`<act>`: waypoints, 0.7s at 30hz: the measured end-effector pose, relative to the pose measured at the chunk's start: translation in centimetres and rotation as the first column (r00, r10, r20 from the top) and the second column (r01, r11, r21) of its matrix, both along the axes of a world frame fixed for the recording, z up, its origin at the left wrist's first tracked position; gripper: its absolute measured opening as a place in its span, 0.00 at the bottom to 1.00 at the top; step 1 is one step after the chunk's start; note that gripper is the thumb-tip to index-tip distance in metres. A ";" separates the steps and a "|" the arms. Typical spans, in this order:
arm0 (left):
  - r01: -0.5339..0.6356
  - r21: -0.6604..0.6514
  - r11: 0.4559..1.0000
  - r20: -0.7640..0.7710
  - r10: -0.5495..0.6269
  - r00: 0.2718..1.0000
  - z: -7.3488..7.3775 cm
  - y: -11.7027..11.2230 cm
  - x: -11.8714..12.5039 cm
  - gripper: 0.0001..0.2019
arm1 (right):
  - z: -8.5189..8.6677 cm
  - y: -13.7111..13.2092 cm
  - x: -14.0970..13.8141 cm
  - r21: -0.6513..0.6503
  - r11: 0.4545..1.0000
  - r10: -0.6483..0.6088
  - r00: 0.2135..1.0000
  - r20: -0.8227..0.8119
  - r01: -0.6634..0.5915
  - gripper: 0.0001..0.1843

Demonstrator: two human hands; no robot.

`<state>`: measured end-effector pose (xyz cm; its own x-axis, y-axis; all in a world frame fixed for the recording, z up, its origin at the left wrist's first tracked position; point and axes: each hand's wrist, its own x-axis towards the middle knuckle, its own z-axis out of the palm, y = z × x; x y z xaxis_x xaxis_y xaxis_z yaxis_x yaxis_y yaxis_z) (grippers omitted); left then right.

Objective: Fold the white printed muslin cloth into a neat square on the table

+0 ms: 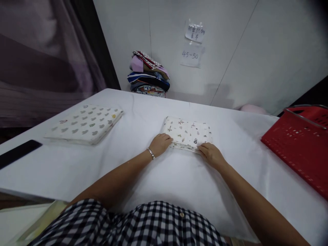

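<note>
A folded white cloth with small printed figures lies flat on the white tabletop in front of me. My left hand, with a silver bracelet at the wrist, is closed on the cloth's near left corner. At the near right corner, my right hand pinches the edge of the same cloth. Its layers show along the near side between both hands. Farther left rests another folded white cloth, printed with grey shapes, which neither hand touches.
A red plastic basket stands at the right. On the left edge lies a flat black object. Behind the table's far edge rises a stack of folded fabrics against the wall, with paper signs beside it.
</note>
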<state>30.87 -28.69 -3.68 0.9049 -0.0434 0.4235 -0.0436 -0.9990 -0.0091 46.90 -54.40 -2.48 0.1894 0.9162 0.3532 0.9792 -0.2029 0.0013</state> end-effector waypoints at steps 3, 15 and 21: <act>-0.062 -0.008 0.998 -0.006 0.062 0.998 0.1 1.0 -1.4 0.09 | -0.1 -0.1 -0.1 0.004 1.000 0.004 1.000 0.001 -0.004 0.15; -0.122 -0.323 0.938 0.065 0.151 0.986 -1.0 1.6 -3.0 0.10 | -1.8 -0.7 -0.1 0.120 0.993 -0.026 0.999 0.023 0.023 0.16; -0.179 -0.459 0.870 0.011 0.207 0.978 -1.1 1.7 -3.2 0.10 | -2.1 -0.7 0.1 0.134 0.991 -0.018 0.999 0.037 0.013 0.16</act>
